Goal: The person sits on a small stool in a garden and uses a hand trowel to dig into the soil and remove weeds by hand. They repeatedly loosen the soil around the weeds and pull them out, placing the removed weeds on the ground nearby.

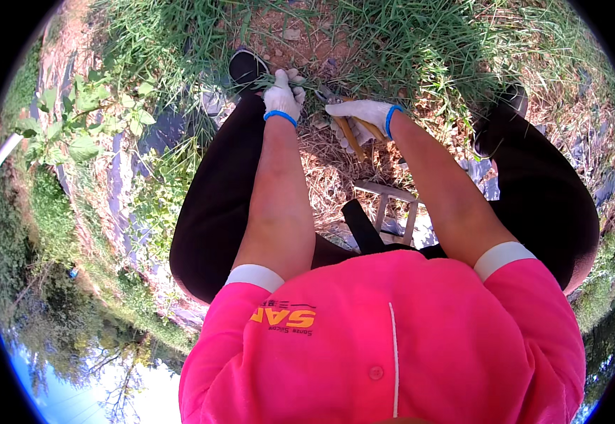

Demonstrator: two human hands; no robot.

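My left hand (283, 98), in a white knit glove with a blue cuff, is closed around some green grass blades (264, 81) beside my left shoe. Just to its right, my right hand (368, 112) wears a matching glove and grips yellow-handled pruning shears (345, 132). Their metal jaws (327, 96) point toward the left hand, a short gap away. Shadow and grass partly hide the jaw tips. The two handles stand somewhat apart, with the right fingers curled beneath them.
Tall grass (424, 47) grows ahead around reddish bare soil (281, 32). Dry straw (328, 169) covers the ground between my legs, near a slatted frame (387, 192) and a black strap (361, 225). Leafy weeds (85, 122) and dark plastic sheeting (164, 130) lie to the left.
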